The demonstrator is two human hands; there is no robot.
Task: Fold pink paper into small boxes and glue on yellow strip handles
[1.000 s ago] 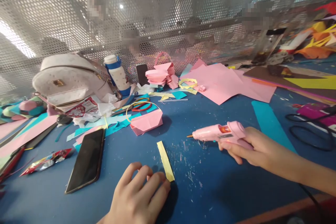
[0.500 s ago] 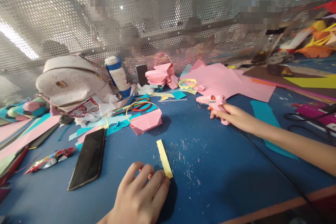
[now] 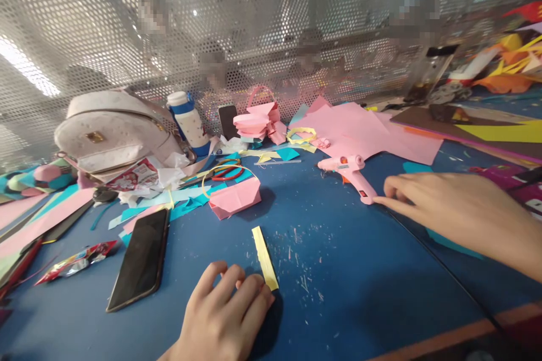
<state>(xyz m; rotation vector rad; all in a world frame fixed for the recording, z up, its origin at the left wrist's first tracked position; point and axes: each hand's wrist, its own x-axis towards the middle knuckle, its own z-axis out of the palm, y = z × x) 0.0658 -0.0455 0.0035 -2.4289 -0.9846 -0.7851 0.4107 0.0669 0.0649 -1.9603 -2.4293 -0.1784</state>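
My left hand [image 3: 226, 313] rests low on the blue table with its fingers curled. Its index fingertip meets the near end of a yellow paper strip [image 3: 264, 259], which it appears to pinch; the thumb is hidden. At the right, my right hand [image 3: 444, 206] has its fingers loosely bent and holds nothing. Its thumb tip is at the bottom of the handle of a pink hot glue gun [image 3: 349, 166], which lies on its side, nozzle to the left. A small pink paper basket [image 3: 237, 197] with a thin yellow handle sits beyond the strip.
A dark phone [image 3: 139, 262] and a snack wrapper [image 3: 76, 262] lie on the left. Behind are a white backpack [image 3: 105, 130], a bottle [image 3: 189, 124], scissors [image 3: 226, 172] and pink paper sheets [image 3: 359, 124]. The gun's black cord [image 3: 440, 259] crosses the right side; glue threads dot the middle.
My right hand has let go of the glue gun and drawn back to the right, leaving it on the table. My left hand and the yellow strip have hardly moved.
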